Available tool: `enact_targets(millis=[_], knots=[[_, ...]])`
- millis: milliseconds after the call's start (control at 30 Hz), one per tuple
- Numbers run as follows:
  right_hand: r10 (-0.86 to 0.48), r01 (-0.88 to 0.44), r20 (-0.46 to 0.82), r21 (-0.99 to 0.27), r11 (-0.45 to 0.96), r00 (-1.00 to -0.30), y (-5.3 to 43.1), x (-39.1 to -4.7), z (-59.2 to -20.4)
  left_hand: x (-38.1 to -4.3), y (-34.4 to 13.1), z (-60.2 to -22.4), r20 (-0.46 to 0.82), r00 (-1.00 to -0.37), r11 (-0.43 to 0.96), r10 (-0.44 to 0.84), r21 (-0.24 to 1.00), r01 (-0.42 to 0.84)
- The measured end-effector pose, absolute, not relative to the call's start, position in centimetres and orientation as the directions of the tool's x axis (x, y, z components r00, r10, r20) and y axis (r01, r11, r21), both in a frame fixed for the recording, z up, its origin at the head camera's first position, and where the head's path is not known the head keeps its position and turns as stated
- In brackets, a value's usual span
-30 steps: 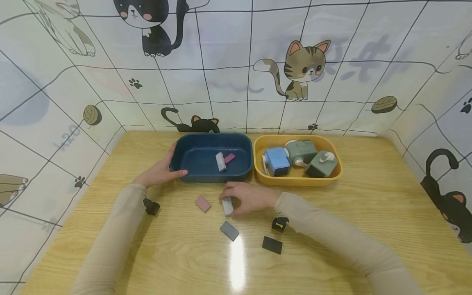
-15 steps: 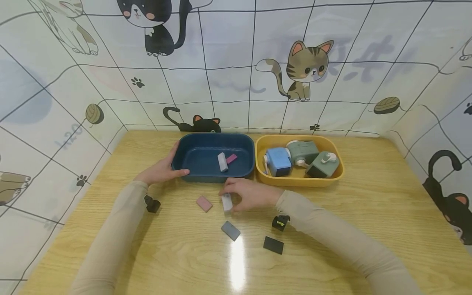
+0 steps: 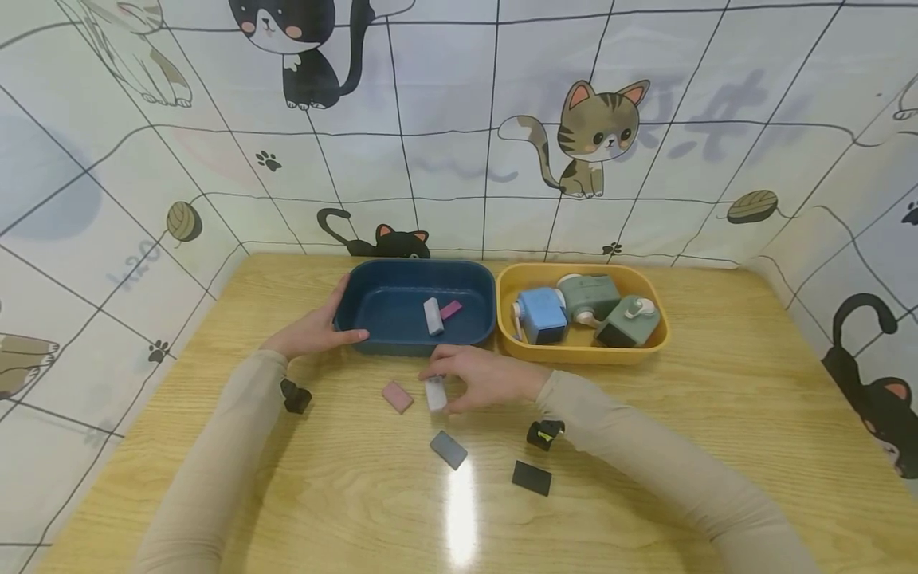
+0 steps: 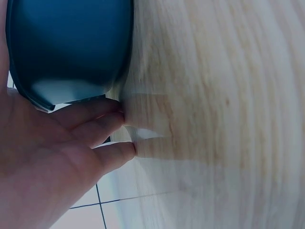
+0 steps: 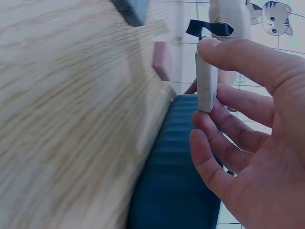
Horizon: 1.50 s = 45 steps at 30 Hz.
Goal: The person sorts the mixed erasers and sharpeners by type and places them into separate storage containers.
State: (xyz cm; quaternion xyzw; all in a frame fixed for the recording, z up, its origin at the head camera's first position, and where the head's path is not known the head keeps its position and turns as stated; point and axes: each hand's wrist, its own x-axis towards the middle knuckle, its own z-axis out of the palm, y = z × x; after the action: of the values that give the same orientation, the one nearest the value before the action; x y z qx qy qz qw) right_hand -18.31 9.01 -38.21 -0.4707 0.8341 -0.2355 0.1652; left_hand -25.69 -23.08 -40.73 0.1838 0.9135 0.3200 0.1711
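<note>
My right hand (image 3: 482,379) pinches a white rectangular block (image 3: 435,394) between thumb and fingers, just in front of the dark blue bin (image 3: 380,348). In the right wrist view this block (image 5: 206,81) stands on end in the grip, its thin side showing. My left hand (image 3: 314,328) rests against the left end of the bin, thumb along the front rim. Its fingers look straight in the left wrist view, tips down at the tabletop. Inside the bin lie another white block (image 3: 433,316) and a small magenta block (image 3: 450,309).
A pink block (image 3: 398,396), a grey block (image 3: 449,450) and a black block (image 3: 531,478) lie flat on the wooden table (image 3: 344,494). Right of the bin stands a yellow bin (image 3: 584,357) holding a blue boxy object (image 3: 541,311) and two green ones.
The white block in my right hand has shifted slightly left and toward the blue bin, its tilt changing. My left hand stays at the bin, and the loose blocks lie as before.
</note>
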Motion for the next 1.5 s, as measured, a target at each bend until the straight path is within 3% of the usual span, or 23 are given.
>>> enact_targets(millis=[1500], knots=[[-0.841, -0.731, 0.048, -0.522, 0.439, -0.539, 8.7, -22.2, -34.0, -25.8, -23.0, -40.7, -0.194, -0.872, 0.701, 0.449, 0.682, 0.209]])
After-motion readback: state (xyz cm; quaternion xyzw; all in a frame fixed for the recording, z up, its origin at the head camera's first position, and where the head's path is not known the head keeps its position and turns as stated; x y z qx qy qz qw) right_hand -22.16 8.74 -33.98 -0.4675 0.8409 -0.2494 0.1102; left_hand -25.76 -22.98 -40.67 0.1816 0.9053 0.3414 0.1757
